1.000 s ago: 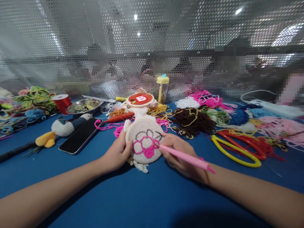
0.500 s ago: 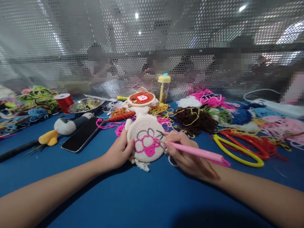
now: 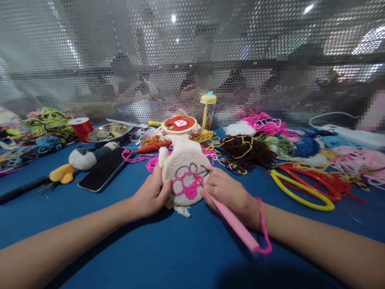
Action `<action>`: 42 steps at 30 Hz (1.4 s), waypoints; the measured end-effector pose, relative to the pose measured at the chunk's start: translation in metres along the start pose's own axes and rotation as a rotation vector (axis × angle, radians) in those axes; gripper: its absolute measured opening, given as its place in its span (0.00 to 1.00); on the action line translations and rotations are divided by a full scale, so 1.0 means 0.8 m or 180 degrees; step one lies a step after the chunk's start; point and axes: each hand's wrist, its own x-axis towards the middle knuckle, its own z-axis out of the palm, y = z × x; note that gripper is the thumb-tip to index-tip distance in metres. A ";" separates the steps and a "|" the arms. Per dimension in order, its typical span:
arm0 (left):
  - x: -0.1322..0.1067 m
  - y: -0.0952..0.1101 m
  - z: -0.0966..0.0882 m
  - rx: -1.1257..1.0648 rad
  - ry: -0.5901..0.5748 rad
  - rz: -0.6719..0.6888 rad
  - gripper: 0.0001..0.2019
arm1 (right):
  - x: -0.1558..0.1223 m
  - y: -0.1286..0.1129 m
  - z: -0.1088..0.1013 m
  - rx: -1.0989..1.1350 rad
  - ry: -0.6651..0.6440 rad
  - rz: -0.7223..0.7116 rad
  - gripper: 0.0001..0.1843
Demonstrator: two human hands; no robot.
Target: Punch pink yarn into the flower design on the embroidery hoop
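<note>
An embroidery hoop [image 3: 183,160] with pale cloth is tilted up in front of me. On its cloth are grey drawn petal outlines and raised pink yarn loops. My left hand [image 3: 153,190] grips the hoop's left rim, thumb on the front. My right hand [image 3: 230,194] holds a pink punch needle [image 3: 234,222] like a pen, its handle pointing down toward me. The metal tip meets the cloth beside the pink loops on the right part of the pattern. Pink yarn [image 3: 264,228] trails from the handle's end and passes up by my right wrist.
A finished orange hoop [image 3: 180,125] stands behind, near a yellow-lidded bottle [image 3: 208,110]. On the left are a black phone [image 3: 102,170], a duck-like knitted piece [image 3: 84,158], a metal dish [image 3: 110,131] and red thread spool [image 3: 81,129]. Brown yarn [image 3: 249,151] and a yellow ring [image 3: 300,190] lie right.
My right hand has turned, swinging the punch needle's handle from pointing right to pointing down toward me. The yarn tail now loops by my wrist. My left hand stays on the hoop.
</note>
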 end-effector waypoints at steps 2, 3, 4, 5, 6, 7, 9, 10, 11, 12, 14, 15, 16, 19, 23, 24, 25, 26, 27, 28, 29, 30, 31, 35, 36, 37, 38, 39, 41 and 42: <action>-0.001 0.001 -0.001 0.0048 -0.0035 0.0041 0.23 | 0.000 -0.003 -0.002 0.0032 0.0017 0.0013 0.11; -0.001 0.001 -0.001 0.0070 -0.0059 0.0065 0.23 | 0.000 -0.004 -0.003 0.0054 0.0034 0.0066 0.11; -0.002 0.001 -0.001 0.0089 -0.0080 0.0093 0.22 | 0.000 -0.004 -0.005 0.0069 0.0043 0.0112 0.11; -0.002 0.001 -0.001 0.0104 -0.0091 0.0123 0.22 | 0.000 -0.004 -0.006 0.0072 0.0028 0.0145 0.12; -0.002 0.001 -0.001 0.0116 -0.0093 0.0148 0.22 | 0.001 -0.004 -0.007 0.0059 0.0007 0.0158 0.13; -0.002 0.001 -0.001 0.0126 -0.0096 0.0157 0.22 | 0.002 -0.003 -0.008 0.0035 -0.0009 0.0152 0.14; -0.002 0.000 -0.002 0.0135 -0.0092 0.0153 0.22 | 0.005 -0.003 -0.011 0.0008 -0.0058 0.0127 0.16; -0.002 0.000 -0.002 0.0139 -0.0086 0.0147 0.22 | 0.007 -0.003 -0.012 0.0048 -0.0035 0.0130 0.16; -0.002 -0.001 -0.001 0.0141 -0.0071 0.0141 0.23 | 0.009 -0.004 -0.014 0.0126 0.0054 0.0171 0.16; -0.001 -0.002 -0.001 0.0136 -0.0057 0.0129 0.23 | 0.010 -0.006 -0.016 0.0244 0.0180 0.0203 0.15; 0.001 -0.004 -0.001 0.0099 -0.0037 0.0073 0.24 | 0.012 -0.010 -0.019 0.0485 0.0396 0.0336 0.13; 0.002 -0.005 -0.001 0.0070 -0.0047 0.0023 0.25 | 0.012 -0.011 -0.020 0.0561 0.0493 0.0449 0.12; 0.003 -0.006 0.000 0.0039 -0.0064 -0.0024 0.25 | 0.011 -0.012 -0.020 0.0616 0.0560 0.0574 0.11; 0.005 -0.008 0.000 0.0004 -0.0093 -0.0072 0.25 | 0.006 -0.014 -0.019 0.0808 0.0655 0.0862 0.07; 0.007 -0.009 0.001 0.0063 -0.0048 -0.0018 0.24 | 0.004 -0.011 -0.017 0.1178 0.0719 0.0782 0.04; 0.007 -0.009 0.001 0.0076 -0.0035 -0.0019 0.24 | 0.005 -0.010 -0.017 0.1184 0.0714 0.0772 0.04; 0.007 -0.009 0.001 0.0084 -0.0024 -0.0016 0.24 | 0.005 -0.009 -0.017 0.1129 0.0712 0.0764 0.04; 0.006 -0.009 0.001 0.0091 -0.0015 -0.0005 0.24 | 0.006 -0.007 -0.017 0.1024 0.0713 0.0729 0.05; 0.006 -0.008 0.000 0.0095 -0.0016 0.0016 0.24 | 0.007 -0.005 -0.016 0.0872 0.0696 0.0650 0.07; 0.005 -0.008 0.000 0.0098 -0.0023 0.0042 0.24 | 0.007 -0.004 -0.014 0.0687 0.0653 0.0522 0.09; 0.003 -0.007 -0.001 0.0099 -0.0042 0.0067 0.23 | 0.007 -0.002 -0.013 0.0485 0.0574 0.0354 0.12; 0.002 -0.006 -0.002 0.0099 -0.0068 0.0085 0.23 | 0.006 0.000 -0.011 0.0287 0.0462 0.0181 0.14; 0.001 -0.004 -0.002 0.0093 -0.0098 0.0093 0.22 | 0.005 0.001 -0.010 0.0103 0.0337 0.0053 0.15; -0.002 0.003 -0.005 0.0062 -0.0279 0.0069 0.20 | 0.002 0.003 -0.009 -0.0332 -0.0111 -0.0070 0.15; -0.002 0.005 -0.005 0.0071 -0.0316 0.0079 0.20 | 0.003 0.003 -0.011 -0.0368 -0.0189 -0.0107 0.15; -0.002 0.007 -0.006 0.0086 -0.0351 0.0088 0.20 | 0.004 0.005 -0.013 -0.0386 -0.0260 -0.0175 0.15; -0.002 0.008 -0.007 0.0105 -0.0382 0.0092 0.19 | 0.005 0.007 -0.016 -0.0393 -0.0307 -0.0250 0.15; -0.002 0.010 -0.007 0.0133 -0.0408 0.0093 0.19 | 0.007 0.009 -0.019 -0.0396 -0.0313 -0.0308 0.16; -0.002 0.011 -0.008 0.0258 -0.0447 0.0104 0.17 | 0.011 0.015 -0.025 -0.0357 -0.0249 -0.0365 0.17; -0.002 0.012 -0.008 0.0364 -0.0451 0.0127 0.16 | 0.013 0.018 -0.028 -0.0309 -0.0186 -0.0385 0.18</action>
